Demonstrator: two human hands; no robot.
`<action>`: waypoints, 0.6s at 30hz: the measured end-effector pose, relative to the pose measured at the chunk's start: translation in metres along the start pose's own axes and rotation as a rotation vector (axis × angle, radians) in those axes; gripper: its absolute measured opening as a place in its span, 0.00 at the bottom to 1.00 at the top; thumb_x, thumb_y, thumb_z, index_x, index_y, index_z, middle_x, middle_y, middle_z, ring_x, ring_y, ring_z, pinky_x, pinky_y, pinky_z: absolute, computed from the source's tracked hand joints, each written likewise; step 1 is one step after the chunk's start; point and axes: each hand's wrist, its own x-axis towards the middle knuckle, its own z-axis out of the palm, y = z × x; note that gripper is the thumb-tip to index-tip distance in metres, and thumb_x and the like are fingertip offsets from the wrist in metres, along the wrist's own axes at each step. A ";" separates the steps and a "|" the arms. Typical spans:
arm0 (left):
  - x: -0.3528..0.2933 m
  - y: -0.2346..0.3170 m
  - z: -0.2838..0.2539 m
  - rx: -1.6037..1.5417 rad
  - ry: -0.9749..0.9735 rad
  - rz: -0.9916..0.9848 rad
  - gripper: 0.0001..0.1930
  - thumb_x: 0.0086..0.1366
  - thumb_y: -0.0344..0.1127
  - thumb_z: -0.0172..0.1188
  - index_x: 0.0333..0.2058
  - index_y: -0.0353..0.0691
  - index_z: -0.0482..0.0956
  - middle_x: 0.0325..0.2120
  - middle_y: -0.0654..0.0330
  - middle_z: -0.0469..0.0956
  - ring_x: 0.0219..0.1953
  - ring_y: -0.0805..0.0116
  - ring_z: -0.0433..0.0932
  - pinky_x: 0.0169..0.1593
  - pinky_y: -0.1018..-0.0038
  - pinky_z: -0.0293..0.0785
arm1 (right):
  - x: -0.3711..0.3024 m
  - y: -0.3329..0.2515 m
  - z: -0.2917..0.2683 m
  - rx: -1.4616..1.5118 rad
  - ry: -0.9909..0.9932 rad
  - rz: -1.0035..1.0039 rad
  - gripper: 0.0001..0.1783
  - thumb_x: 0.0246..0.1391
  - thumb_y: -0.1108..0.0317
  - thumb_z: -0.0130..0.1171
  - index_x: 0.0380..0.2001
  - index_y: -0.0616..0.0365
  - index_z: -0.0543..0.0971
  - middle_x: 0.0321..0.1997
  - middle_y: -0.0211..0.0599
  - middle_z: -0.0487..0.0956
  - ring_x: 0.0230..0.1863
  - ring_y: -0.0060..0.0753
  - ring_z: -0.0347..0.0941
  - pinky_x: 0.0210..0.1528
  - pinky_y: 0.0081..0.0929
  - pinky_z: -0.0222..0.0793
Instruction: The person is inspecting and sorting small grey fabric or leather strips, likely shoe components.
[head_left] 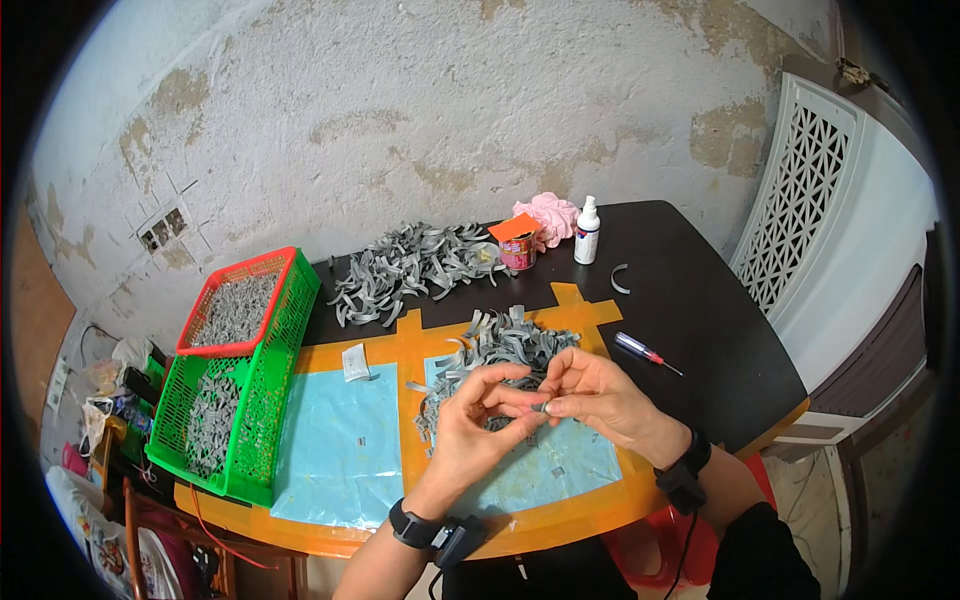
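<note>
My left hand point(486, 408) and my right hand point(602, 402) meet over the front of the table. Between their thumbs and fingertips they pinch a small grey piece point(540, 407); its exact kind is too small to tell, and the fingers cover most of it. Just beyond the hands lies a heap of grey curved strips point(505, 340), partly hidden behind my fingers. Under the hands spreads a light blue sheet point(580, 460), edged with orange tape. A screwdriver point(640, 349) with a clear, blue and red handle rests to the right of my right hand.
A larger heap of grey strips point(415, 262) lies farther back. At left, a red basket point(287, 283) sits on a green basket point(262, 440), both holding small grey pieces. A tin point(517, 252), pink cloth point(553, 215), white bottle point(587, 235) and white packet point(355, 363) stand or lie around.
</note>
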 end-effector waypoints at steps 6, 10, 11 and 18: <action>0.000 -0.002 -0.002 -0.066 -0.017 0.007 0.25 0.51 0.18 0.66 0.47 0.34 0.68 0.33 0.54 0.81 0.34 0.72 0.80 0.40 0.77 0.76 | -0.002 0.006 0.002 -0.025 0.005 -0.048 0.14 0.51 0.78 0.58 0.40 0.59 0.67 0.38 0.35 0.75 0.36 0.22 0.72 0.39 0.21 0.68; 0.000 -0.002 -0.001 -0.088 -0.014 0.004 0.21 0.51 0.19 0.67 0.44 0.34 0.72 0.34 0.54 0.81 0.35 0.72 0.79 0.40 0.77 0.77 | -0.003 0.008 0.007 -0.051 0.012 -0.087 0.13 0.52 0.77 0.58 0.39 0.58 0.66 0.37 0.34 0.75 0.36 0.21 0.71 0.39 0.21 0.67; 0.000 -0.002 -0.001 -0.087 -0.007 0.004 0.19 0.51 0.19 0.67 0.42 0.34 0.74 0.34 0.54 0.81 0.36 0.73 0.79 0.40 0.77 0.77 | -0.004 0.008 0.008 -0.058 0.021 -0.099 0.13 0.52 0.77 0.57 0.39 0.58 0.66 0.37 0.34 0.75 0.36 0.21 0.71 0.39 0.21 0.67; 0.001 0.004 0.004 0.109 0.057 0.145 0.11 0.50 0.23 0.68 0.35 0.37 0.83 0.32 0.61 0.79 0.33 0.76 0.76 0.37 0.79 0.74 | -0.004 -0.003 0.007 -0.082 0.025 -0.103 0.12 0.53 0.76 0.56 0.39 0.58 0.66 0.38 0.35 0.75 0.37 0.21 0.71 0.40 0.21 0.67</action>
